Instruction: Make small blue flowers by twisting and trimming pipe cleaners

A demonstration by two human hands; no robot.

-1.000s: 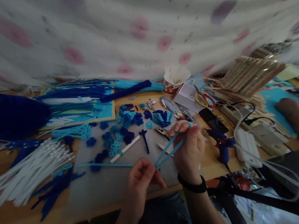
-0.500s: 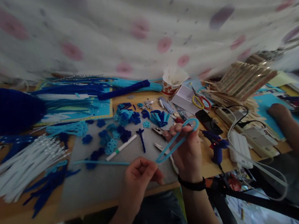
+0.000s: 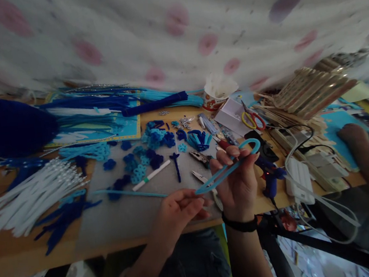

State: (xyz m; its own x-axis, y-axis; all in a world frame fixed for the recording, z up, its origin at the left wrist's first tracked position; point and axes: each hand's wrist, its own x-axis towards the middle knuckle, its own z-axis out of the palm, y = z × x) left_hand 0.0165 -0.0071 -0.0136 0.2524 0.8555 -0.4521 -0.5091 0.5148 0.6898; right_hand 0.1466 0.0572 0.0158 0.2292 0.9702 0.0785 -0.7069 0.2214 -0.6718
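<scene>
A light blue pipe cleaner (image 3: 220, 176) is bent into a long narrow loop between my hands. My left hand (image 3: 182, 210) pinches it where the loop's two sides meet, and its straight tail runs out to the left above the grey mat (image 3: 114, 226). At the rounded end, my right hand (image 3: 237, 177) holds the loop between thumb and fingers. Beyond my hands lie blue pipe-cleaner flowers (image 3: 138, 172), a white marker (image 3: 151, 176) with a green band, and a dark blue twisted piece (image 3: 176, 167). Pliers (image 3: 202, 177) lie partly hidden behind my right hand.
White pipe cleaners (image 3: 34, 195) lie at left, with blue bundles (image 3: 101, 108) behind. Right of me are a glue gun (image 3: 269, 175), scissors (image 3: 253, 119), a power strip (image 3: 313, 159) with cables and wooden sticks (image 3: 312, 92). Another person's hand (image 3: 354, 134) rests at far right.
The loop's rounded end has shifted slightly right with my right hand, and the loop now tilts flatter. My left hand keeps its pinch. The whole view has shifted a little.
</scene>
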